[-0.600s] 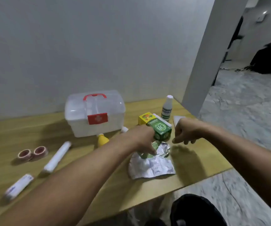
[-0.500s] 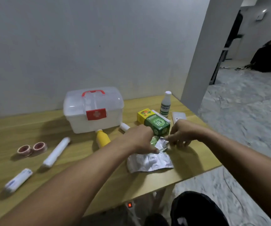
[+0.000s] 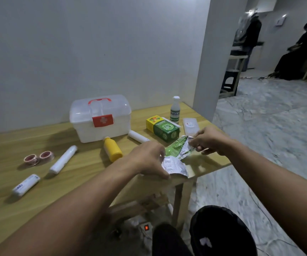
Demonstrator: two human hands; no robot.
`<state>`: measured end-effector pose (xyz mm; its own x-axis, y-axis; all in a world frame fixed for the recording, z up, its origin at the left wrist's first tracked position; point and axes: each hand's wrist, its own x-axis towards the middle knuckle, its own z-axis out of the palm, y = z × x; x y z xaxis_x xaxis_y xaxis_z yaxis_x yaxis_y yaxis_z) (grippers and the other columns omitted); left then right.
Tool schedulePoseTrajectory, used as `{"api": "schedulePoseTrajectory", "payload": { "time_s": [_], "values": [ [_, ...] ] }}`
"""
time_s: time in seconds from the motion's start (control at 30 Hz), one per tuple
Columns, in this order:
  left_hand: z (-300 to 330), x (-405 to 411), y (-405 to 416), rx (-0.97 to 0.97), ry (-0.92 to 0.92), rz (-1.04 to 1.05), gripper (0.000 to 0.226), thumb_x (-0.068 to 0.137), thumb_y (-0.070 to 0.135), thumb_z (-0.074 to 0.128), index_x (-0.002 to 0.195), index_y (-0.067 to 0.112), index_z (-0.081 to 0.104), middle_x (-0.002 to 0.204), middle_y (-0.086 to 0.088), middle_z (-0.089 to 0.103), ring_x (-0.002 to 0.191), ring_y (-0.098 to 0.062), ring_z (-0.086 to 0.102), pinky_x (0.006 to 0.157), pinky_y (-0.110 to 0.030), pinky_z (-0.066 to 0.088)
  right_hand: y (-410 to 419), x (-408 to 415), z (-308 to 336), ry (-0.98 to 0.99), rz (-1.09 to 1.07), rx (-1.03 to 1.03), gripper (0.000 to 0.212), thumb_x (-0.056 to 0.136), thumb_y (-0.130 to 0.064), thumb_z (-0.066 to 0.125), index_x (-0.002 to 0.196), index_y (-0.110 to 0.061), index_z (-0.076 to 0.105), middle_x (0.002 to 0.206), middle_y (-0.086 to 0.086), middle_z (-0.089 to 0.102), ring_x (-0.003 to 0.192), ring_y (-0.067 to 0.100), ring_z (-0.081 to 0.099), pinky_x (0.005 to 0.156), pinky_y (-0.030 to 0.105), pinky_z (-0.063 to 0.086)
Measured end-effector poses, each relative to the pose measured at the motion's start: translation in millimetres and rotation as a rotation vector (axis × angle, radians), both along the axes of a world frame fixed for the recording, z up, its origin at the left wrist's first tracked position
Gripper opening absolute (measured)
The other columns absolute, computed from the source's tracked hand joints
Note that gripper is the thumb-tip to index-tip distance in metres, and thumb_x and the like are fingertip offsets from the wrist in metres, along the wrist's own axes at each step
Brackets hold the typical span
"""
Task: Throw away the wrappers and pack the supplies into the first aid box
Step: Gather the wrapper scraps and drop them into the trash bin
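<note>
So there's a long light wooden table (image 3: 60, 183) pushed against the grey wall, and the biggest thing on it is a translucent white plastic first aid box with a red handle and red cross label (image 3: 101, 118), lid shut, sitting toward 12 o'clock on the tabletop. Down on the floor at about 5 o'clock is a round black trash bin (image 3: 222, 231) with a scrap of white in it.

The left hand (image 3: 147, 159) has its fingers pinched on the crinkled silver foil wrapper (image 3: 175, 166) right at the table's near edge, and the right hand (image 3: 209, 140) is closed on the green end of that same wrapper (image 3: 176, 146), held up off the wood.

At 1 o'clock from the hands: a green cardboard medicine box (image 3: 165, 131) touching a yellow one (image 3: 152, 121), plus a small white bottle with a green label (image 3: 175, 110) standing upright. A yellow plastic bottle (image 3: 112, 149) lies on its side just in front of the first aid box. Out at 9 o'clock, a white rolled bandage (image 3: 63, 159), a white tube (image 3: 26, 184) and two pink tape rolls (image 3: 38, 157).
</note>
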<state>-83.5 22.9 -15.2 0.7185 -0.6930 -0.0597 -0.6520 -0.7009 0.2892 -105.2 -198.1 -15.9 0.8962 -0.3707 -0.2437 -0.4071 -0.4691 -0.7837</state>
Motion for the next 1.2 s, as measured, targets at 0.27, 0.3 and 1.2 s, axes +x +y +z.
{"api": "schedulePoseTrajectory", "payload": {
  "time_s": [0.27, 0.3, 1.2],
  "values": [
    [16.4, -47.5, -77.6, -0.248, 0.297, -0.116, 0.023, 0.083, 0.029, 0.064, 0.091, 0.008, 0.070, 0.084, -0.006, 0.067, 0.073, -0.023, 0.058, 0.061, -0.028, 0.044, -106.5, -102.9, 25.2, 0.002, -0.198, -0.085, 0.005, 0.083, -0.007, 0.068, 0.078, -0.004, 0.067, 0.067, 0.011, 0.059, 0.050, 0.015, 0.053, 0.044, 0.021, 0.050],
    [10.9, -54.9, -89.6, -0.249, 0.316, -0.126, 0.021, 0.086, 0.024, 0.060, 0.088, 0.005, 0.069, 0.078, -0.007, 0.063, 0.068, -0.022, 0.053, 0.058, -0.027, 0.041, -116.2, -116.6, 24.6, 0.024, -0.217, -0.095, 0.005, 0.083, -0.006, 0.067, 0.078, -0.004, 0.067, 0.070, 0.012, 0.059, 0.052, 0.015, 0.054, 0.042, 0.020, 0.050],
    [-184.9, -70.7, -214.5, 0.174, 0.442, -0.132, 0.061, 0.084, 0.040, 0.067, 0.135, 0.012, 0.049, 0.141, -0.009, 0.048, 0.125, -0.027, 0.050, 0.100, -0.038, 0.046, -136.7, -148.4, -204.6, 0.328, -0.330, -0.134, 0.026, 0.082, -0.028, 0.073, 0.088, -0.002, 0.067, 0.082, 0.019, 0.073, 0.071, 0.030, 0.074, 0.067, 0.043, 0.063]
  ]
}}
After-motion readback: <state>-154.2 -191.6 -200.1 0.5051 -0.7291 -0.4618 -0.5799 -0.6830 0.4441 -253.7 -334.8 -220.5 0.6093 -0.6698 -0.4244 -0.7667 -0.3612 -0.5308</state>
